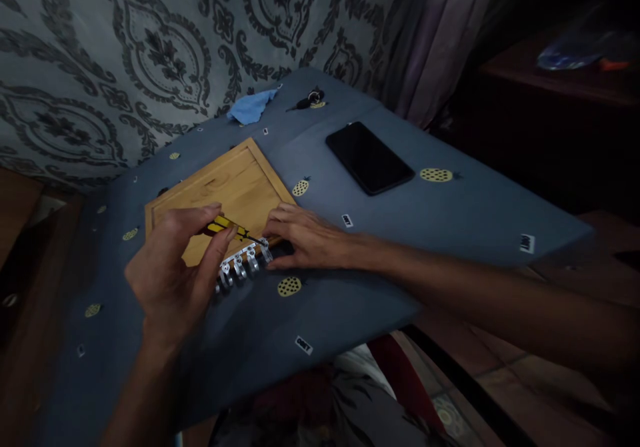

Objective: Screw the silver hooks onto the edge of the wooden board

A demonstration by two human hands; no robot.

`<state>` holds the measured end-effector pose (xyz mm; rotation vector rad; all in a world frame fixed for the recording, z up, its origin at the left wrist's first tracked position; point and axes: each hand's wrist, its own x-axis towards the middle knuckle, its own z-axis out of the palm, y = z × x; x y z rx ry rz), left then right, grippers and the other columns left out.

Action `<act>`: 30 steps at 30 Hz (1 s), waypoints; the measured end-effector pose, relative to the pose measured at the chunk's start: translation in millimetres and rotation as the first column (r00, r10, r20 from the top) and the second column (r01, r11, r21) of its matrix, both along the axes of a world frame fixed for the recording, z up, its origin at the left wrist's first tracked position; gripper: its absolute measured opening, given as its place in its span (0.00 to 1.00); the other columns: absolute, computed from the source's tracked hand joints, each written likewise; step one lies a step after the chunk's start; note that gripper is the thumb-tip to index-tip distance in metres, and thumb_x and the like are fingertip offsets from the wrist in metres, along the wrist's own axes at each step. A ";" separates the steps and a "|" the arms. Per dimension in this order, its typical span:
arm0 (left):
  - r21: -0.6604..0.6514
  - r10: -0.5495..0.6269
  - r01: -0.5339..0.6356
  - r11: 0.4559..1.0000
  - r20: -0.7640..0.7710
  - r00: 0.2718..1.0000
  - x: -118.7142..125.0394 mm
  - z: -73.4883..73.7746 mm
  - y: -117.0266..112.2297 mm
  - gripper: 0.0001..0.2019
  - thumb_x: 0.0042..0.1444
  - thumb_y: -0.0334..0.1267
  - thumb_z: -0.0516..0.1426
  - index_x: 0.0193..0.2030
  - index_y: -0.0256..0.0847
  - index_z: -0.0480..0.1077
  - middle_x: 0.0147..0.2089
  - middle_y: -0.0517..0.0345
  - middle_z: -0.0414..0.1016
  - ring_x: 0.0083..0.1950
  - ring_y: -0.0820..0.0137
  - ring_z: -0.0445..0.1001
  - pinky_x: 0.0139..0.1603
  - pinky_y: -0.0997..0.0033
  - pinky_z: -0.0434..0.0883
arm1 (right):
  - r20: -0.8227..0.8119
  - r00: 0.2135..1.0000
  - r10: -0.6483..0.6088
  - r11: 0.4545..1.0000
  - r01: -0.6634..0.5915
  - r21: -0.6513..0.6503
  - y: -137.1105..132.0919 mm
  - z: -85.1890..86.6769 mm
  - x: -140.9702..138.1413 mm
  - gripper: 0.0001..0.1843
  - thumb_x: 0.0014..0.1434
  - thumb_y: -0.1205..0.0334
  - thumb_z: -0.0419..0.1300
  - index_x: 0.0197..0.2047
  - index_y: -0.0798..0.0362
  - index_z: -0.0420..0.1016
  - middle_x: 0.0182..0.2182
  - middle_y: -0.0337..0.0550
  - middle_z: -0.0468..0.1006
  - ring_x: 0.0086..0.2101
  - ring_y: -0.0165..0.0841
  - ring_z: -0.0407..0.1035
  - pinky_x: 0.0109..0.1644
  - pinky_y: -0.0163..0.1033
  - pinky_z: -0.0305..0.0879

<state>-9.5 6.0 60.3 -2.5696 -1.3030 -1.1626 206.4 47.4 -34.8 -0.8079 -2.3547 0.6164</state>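
My left hand (173, 274) is closed around the yellow and black handle of a screwdriver (227, 226). The screwdriver's tip points right and down, meeting the end of a metal hook rail (245, 258). Several silvery hooks hang from this rail along the near edge of a wooden board (225, 187). The board lies on the table, its frame raised around a flat panel. At the rail's right end, my right hand (300, 237) is closed, its fingers over the board's corner and its thumb beneath, by the last hook. The exact contact under those fingers is hidden.
A blue patterned cloth covers the table (350, 287). A black phone (370, 157) lies to the right of the board. Toward the back are a light blue cloth (253, 106) and a bunch of keys (307, 99). A patterned curtain (165, 54) hangs behind the table.
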 end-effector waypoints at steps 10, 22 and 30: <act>0.097 0.019 -0.031 0.995 0.127 0.992 10.7 -4.2 4.1 0.12 0.60 0.36 0.67 0.48 0.55 0.76 0.42 0.62 0.80 0.43 0.65 0.80 0.40 0.61 0.79 | 0.000 1.000 0.009 1.000 -0.009 -0.015 -0.8 3.1 1.2 0.22 0.60 0.51 0.73 0.49 0.57 0.77 0.42 0.48 0.75 0.46 0.42 0.67 0.51 0.45 0.64; -0.161 -0.022 0.064 0.985 0.251 0.968 7.8 9.2 7.1 0.10 0.61 0.34 0.67 0.48 0.51 0.78 0.43 0.61 0.83 0.44 0.66 0.83 0.44 0.63 0.83 | -0.014 1.000 0.007 1.000 -0.007 0.016 0.8 -0.6 0.8 0.21 0.59 0.50 0.73 0.46 0.57 0.76 0.40 0.47 0.75 0.44 0.41 0.67 0.49 0.44 0.63; -0.240 -0.170 0.196 0.951 0.123 0.978 1.3 25.9 16.5 0.09 0.61 0.35 0.67 0.47 0.52 0.79 0.45 0.60 0.85 0.46 0.63 0.85 0.45 0.61 0.85 | -0.015 1.000 0.001 1.000 -0.002 -0.010 0.1 -0.9 0.3 0.21 0.60 0.50 0.72 0.46 0.56 0.76 0.41 0.47 0.74 0.44 0.41 0.66 0.49 0.44 0.63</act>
